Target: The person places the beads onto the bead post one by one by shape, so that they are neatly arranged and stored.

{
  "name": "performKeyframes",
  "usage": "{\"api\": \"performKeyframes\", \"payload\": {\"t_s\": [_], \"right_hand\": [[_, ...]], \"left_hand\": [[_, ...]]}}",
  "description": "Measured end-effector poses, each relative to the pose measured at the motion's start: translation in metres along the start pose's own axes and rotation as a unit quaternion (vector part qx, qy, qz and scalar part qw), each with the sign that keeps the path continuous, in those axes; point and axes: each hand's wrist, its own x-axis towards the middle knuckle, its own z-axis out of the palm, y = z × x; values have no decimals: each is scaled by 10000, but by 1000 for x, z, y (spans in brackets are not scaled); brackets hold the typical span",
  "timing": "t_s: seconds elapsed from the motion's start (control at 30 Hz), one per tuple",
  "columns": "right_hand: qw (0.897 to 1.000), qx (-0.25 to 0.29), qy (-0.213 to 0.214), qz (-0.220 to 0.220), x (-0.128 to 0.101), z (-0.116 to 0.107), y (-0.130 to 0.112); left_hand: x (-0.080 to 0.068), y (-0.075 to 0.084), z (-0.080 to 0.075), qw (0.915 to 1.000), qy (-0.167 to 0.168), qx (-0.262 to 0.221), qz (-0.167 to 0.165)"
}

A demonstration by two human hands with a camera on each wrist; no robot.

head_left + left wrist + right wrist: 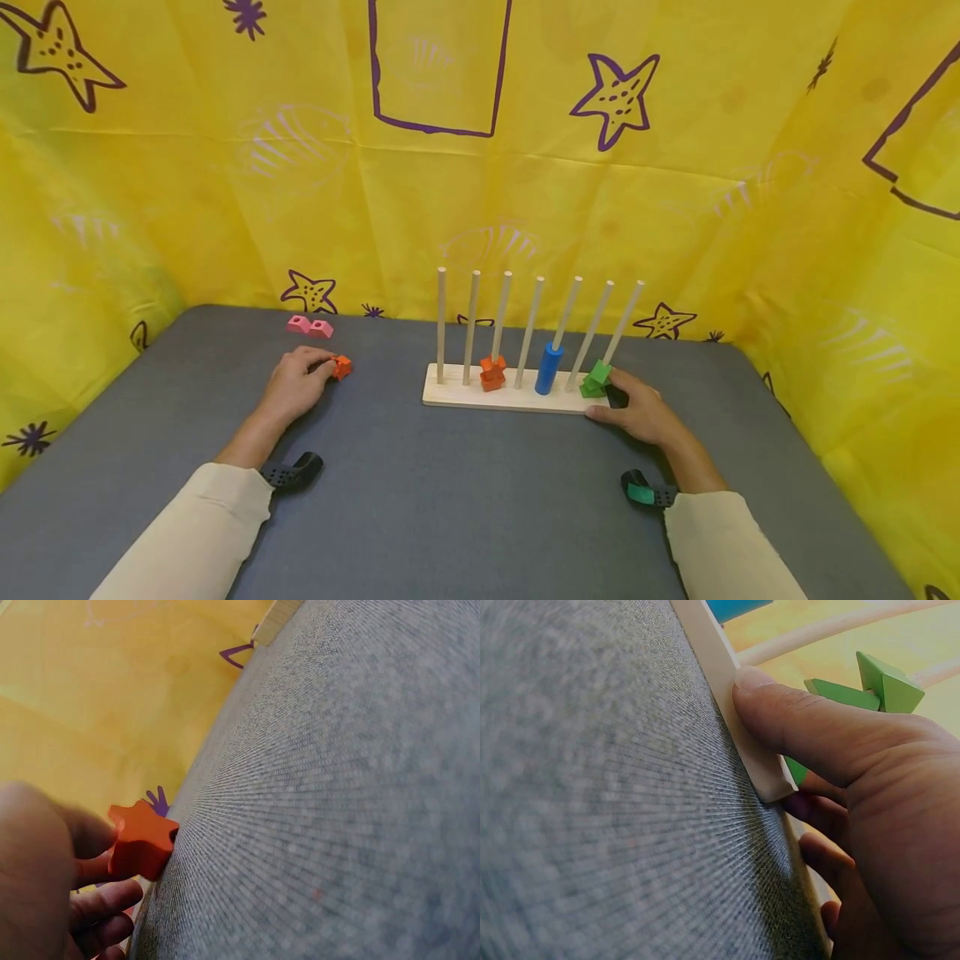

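Observation:
An orange star-shaped block (pixel 141 840) is pinched between thumb and fingers of my left hand (pixel 296 385), low over the table left of the pegboard. My right hand (pixel 639 408) grips the right end of the wooden pegboard (pixel 502 398), its thumb on the front edge, as the right wrist view shows. Green triangular blocks (pixel 597 379) sit on the rightmost peg, close to that hand. Blue cylindrical blocks (pixel 549 371) are stacked on another peg. Orange star blocks (pixel 492 373) sit on the third peg from the left. The other pegs are bare.
Two pink blocks (pixel 310 326) with holes lie beyond my left hand near the table's back edge. The grey table (pixel 465 508) is bordered behind and at the sides by a yellow patterned cloth (pixel 480 183). Tall upright pegs (pixel 441 325) rise from the board.

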Motion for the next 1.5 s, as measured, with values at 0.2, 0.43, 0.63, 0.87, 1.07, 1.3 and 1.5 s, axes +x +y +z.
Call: {"api": "performKeyframes", "payload": {"t_s": [0.2, 0.43, 0.63, 0.87, 1.07, 1.3, 1.5], "right_hand": [[10000, -40, 42, -5, 1, -2, -1], [9999, -13, 47, -102, 8, -5, -3], [9996, 11, 49, -286, 11, -7, -7], [9995, 24, 47, -326, 8, -5, -6], [9996, 0, 93, -259, 5, -3, -2], [9997, 15, 76, -251, 2, -1, -2], [9994, 28, 132, -330, -1, 0, -1]], "left_hand": [[2, 1, 2, 9990, -239, 372, 49], [-4, 15, 6, 9971, 718, -76, 259], [-6, 58, 0, 9850, 1252, -941, 723], [-6, 114, -15, 9627, 1289, -2032, 1241], [3, 160, -24, 9438, 974, -2641, 1731], [11, 207, -31, 9244, 887, -2912, 2298], [19, 237, -24, 9121, 825, -2979, 2694]]}}
